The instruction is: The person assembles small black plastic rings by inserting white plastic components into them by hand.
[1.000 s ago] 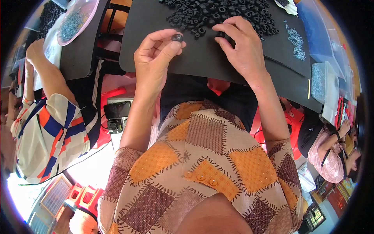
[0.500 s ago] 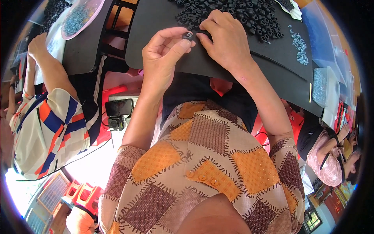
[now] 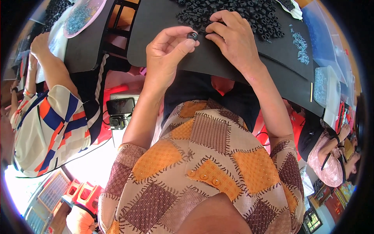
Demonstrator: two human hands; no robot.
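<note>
**Left hand (image 3: pixel 167 52) holds 1 black piece (image 3: pixel 191 36), right hand (image 3: pixel 235 43) now just beside it**

The black piece sits at upper centre of the frame, its ringed end showing. The left grip is closed on it, pinched between thumb and forefinger. Compared with 1.0 s ago, the 2 hands are much nearer each other; since 0.5 s ago the right hand has drawn back slightly. As I judge it, the handling now centres on this 1 piece, with the right hand positioned to assist. The right grip is curled, thumb and forefinger near each other; whether it has hold of anything, I cannot tell.

Behind, at top centre, lies 1 pile of black pieces (image 3: pixel 259 19), too many to count, on 1 dark counter (image 3: pixel 163 17). Toward upper right are 1 scatter of bluish bits (image 3: pixel 300 46), its bits uncountable, 1 pale stick (image 3: pixel 311 92) and 1 clear tub (image 3: pixel 332 93) holding more. At upper left is 1 pink basin (image 3: pixel 93 20) of similar bits.
</note>
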